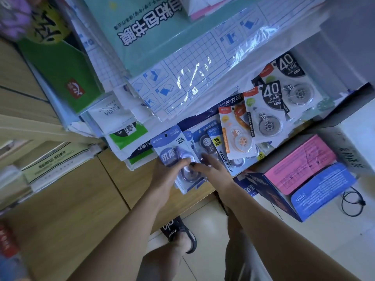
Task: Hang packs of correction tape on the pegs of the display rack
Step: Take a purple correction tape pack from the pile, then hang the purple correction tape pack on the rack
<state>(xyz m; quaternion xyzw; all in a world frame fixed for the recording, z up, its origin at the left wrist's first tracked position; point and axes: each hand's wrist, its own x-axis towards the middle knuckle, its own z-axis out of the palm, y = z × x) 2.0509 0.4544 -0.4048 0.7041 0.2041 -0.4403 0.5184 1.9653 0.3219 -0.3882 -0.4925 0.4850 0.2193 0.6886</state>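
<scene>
Two hands on one correction tape pack

Left hand (169, 171) grips the blue 30m pack (176, 155) by its lower half, leaving the hang-hole at the far end free for a peg. Right hand (211, 169), fingers loosely extended, touches the pack beside it, apparently steadying. Beyond the fingertips hang the 36m value pack (218, 148), orange pack (236, 132) and grey 40 packs (267, 110); pegs are not discernible.

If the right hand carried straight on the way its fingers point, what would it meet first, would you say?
Probably the blue value pack just ahead of the right hand; its fingertips look nearly on it already, though depth is hard to judge.
</scene>
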